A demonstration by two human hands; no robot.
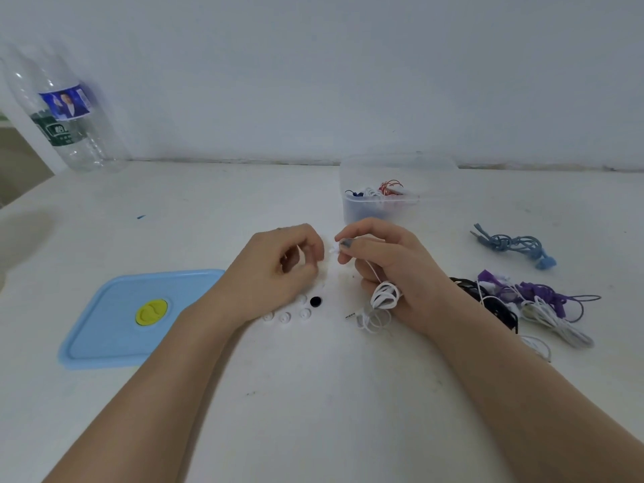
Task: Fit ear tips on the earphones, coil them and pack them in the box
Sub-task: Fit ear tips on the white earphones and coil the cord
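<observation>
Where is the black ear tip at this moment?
In the head view, the black ear tip lies on the table just below the left hand, among the white ear tips, left of the white earphone cable.

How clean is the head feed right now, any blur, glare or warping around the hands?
Head view: soft, even light, faint shadows, no harsh glare. The left hand and right hand look slightly soft; the white ear tips wash into the pale table. Wide-angle warping tilts the bottle.

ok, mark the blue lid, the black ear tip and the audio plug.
blue lid (104, 329): head view, flat top left of yellow valve
black ear tip (315, 301): head view, centre
audio plug (351, 315): head view, metal shaft
</observation>
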